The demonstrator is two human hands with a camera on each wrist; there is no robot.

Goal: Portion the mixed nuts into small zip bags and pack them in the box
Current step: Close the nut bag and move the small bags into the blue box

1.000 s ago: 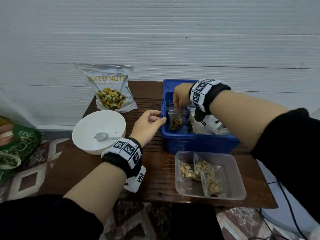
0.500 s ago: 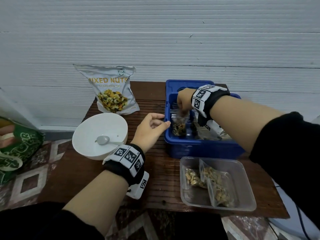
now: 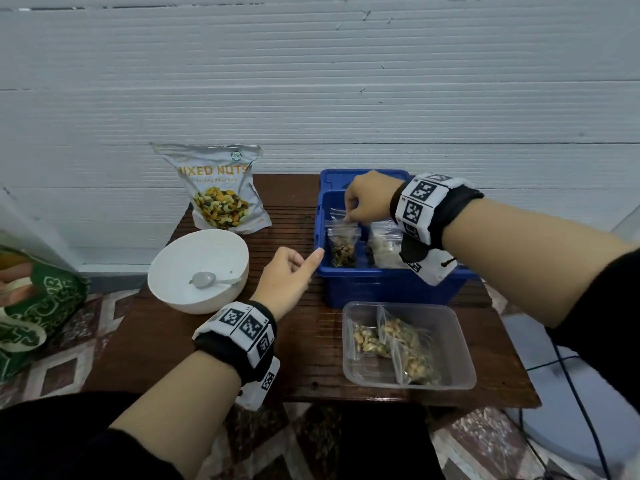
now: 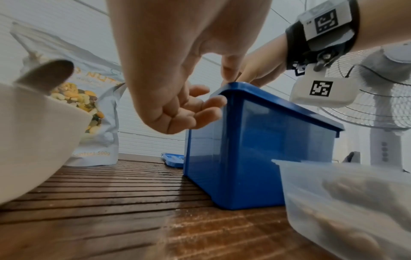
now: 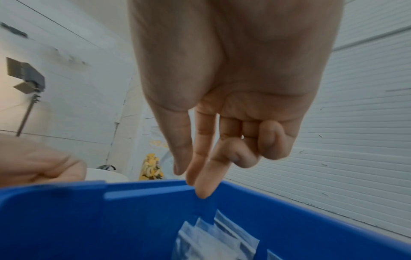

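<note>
One filled zip bag [image 3: 343, 245] now stands lower in the blue box [image 3: 381, 285], right hand [image 3: 369, 202] pinching its top at twelve o'clock, left hand [image 3: 284, 275] loosely curled, touching the box rim at nine.

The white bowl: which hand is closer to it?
Left. The left hand is just right of the bowl, at the blue box's corner. The right hand is farther, over the box.
</note>
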